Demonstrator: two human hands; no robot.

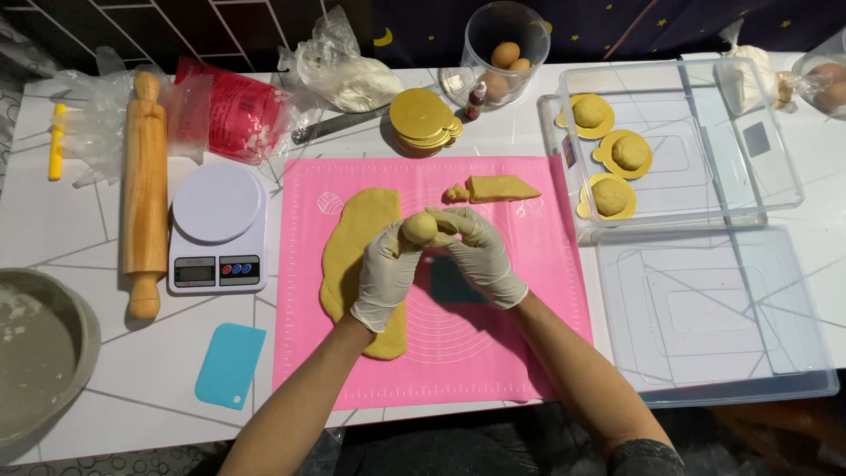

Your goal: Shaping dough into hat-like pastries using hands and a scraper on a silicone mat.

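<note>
Above pink mat (529,291): dough ball (420,227) cupped between left hand (386,275) and right hand (483,256), gloved fingers closed on it. Shaping step. Next: likely gentle transfer beside 3 balls in tray (775,198).

Red plastic packet (231,113) behind white scale, small grey screen (194,272) (front edge), clear bags at back

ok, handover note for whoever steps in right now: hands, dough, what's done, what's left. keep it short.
Left hand and right hand, both gloved, together hold a dough ball above the pink mat.
Rolled dough sheet lies on the mat's left part; dough offcuts near its top edge.
Done: three dough balls on gold discs in the clear tray.
Left: the held ball is not yet on a disc; spare gold discs stacked behind the mat.
</note>
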